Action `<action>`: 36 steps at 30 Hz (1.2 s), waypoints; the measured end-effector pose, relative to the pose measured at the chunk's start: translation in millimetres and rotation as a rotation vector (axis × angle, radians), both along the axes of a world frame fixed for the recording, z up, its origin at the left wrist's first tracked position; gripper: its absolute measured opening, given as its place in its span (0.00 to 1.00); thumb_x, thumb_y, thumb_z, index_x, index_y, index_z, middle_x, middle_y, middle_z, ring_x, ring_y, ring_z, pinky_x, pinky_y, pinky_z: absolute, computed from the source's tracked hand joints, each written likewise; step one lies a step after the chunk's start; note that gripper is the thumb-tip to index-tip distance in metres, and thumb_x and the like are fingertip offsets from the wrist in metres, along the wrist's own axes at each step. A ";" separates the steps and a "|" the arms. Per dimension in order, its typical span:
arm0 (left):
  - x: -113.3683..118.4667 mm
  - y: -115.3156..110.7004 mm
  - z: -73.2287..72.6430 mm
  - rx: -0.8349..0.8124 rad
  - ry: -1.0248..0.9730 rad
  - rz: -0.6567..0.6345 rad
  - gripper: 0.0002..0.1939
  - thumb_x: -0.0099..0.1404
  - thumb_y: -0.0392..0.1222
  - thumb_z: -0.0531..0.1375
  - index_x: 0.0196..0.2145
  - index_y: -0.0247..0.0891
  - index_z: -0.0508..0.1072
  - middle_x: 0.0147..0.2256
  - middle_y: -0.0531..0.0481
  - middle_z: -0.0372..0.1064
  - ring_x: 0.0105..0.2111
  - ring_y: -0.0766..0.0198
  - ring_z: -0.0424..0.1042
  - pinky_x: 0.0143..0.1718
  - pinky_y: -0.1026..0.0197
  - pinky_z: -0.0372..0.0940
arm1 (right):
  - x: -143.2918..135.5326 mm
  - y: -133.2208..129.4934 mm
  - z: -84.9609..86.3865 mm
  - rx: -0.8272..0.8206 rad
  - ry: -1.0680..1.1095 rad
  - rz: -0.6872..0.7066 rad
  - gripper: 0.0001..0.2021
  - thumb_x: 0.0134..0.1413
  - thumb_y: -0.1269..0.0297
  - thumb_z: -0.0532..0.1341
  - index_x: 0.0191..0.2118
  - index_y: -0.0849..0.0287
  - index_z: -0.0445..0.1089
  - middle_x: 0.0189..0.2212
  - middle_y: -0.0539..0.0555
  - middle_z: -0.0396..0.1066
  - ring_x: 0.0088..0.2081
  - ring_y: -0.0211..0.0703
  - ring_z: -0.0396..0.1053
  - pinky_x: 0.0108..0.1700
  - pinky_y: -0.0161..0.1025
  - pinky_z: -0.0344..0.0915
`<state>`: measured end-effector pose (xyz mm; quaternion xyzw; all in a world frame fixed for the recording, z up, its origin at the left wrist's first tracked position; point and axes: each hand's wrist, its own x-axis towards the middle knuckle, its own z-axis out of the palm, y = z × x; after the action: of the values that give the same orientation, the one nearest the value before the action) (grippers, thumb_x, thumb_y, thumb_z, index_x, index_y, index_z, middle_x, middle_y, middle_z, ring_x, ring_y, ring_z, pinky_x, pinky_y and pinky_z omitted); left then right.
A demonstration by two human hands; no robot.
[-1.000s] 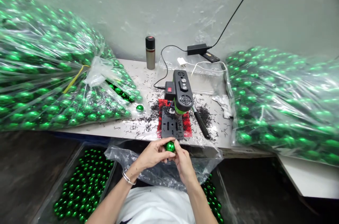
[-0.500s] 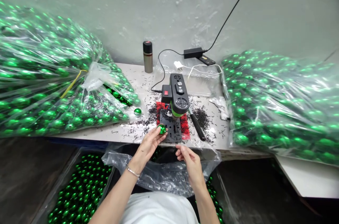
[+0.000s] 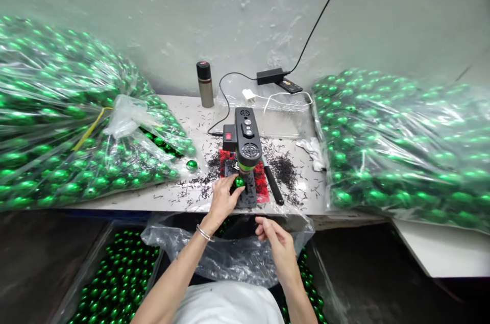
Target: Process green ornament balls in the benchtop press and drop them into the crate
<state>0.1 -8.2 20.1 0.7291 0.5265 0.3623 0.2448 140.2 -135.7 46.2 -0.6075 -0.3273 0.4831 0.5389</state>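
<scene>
One green ball (image 3: pixel 239 181) is at the machine (image 3: pixel 248 138), frame centre, gripped in our left hand (image 3: pixel 222 200). Our right hand (image 3: pixel 278 238), lower centre, is half-curled; can't tell if it pinches anything. Lever (image 3: pixel 274 185) unheld: we judge this ball unfinished. Another ball (image 3: pixel 192 165) lies centre-left.

A small workshop: a bench machine (image 3: pixel 248 132) with a red switch (image 3: pixel 228 136) and a black-handled lever (image 3: pixel 273 184) stands near the front edge of the desk (image 3: pixel 176 104), black scraps (image 3: pixel 285 170) strewn around it. A bulging clear bag (image 3: pixel 57 109) of shiny green balls (image 3: pixel 101 180) fills the left end, a second bag (image 3: pixel 401 150) the right; more lie below the front edge. The wall (image 3: pixel 245 13) is rough.
</scene>
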 end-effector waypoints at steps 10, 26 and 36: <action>-5.5 7.5 -13.1 0.032 0.015 -0.075 0.17 0.64 0.46 0.63 0.50 0.40 0.74 0.49 0.43 0.75 0.49 0.53 0.70 0.58 0.45 0.54 | 22.1 40.6 60.6 0.794 -0.951 -0.162 0.27 0.55 0.65 0.64 0.60 0.53 0.62 0.51 0.61 0.69 0.40 0.43 0.72 0.39 0.41 0.74; -4.1 4.6 -14.1 0.043 -0.031 -0.086 0.18 0.64 0.48 0.63 0.50 0.40 0.74 0.49 0.42 0.74 0.49 0.51 0.70 0.55 0.46 0.58 | -0.2 102.2 -9.2 1.103 -0.865 -0.156 0.14 0.64 0.64 0.48 0.27 0.54 0.60 0.26 0.50 0.65 0.26 0.38 0.62 0.38 0.44 0.64; -2.7 4.1 -12.9 0.047 -0.063 -0.085 0.18 0.64 0.47 0.64 0.50 0.41 0.75 0.48 0.43 0.75 0.48 0.51 0.70 0.54 0.45 0.58 | -1.0 101.3 -18.7 1.021 -0.865 -0.171 0.15 0.65 0.61 0.45 0.27 0.53 0.58 0.25 0.49 0.64 0.27 0.40 0.65 0.43 0.49 0.65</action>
<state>-2.6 -4.1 7.2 0.7446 0.4785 0.3865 0.2592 139.2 -34.4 27.5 -0.4393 -0.6518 -0.0632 0.6150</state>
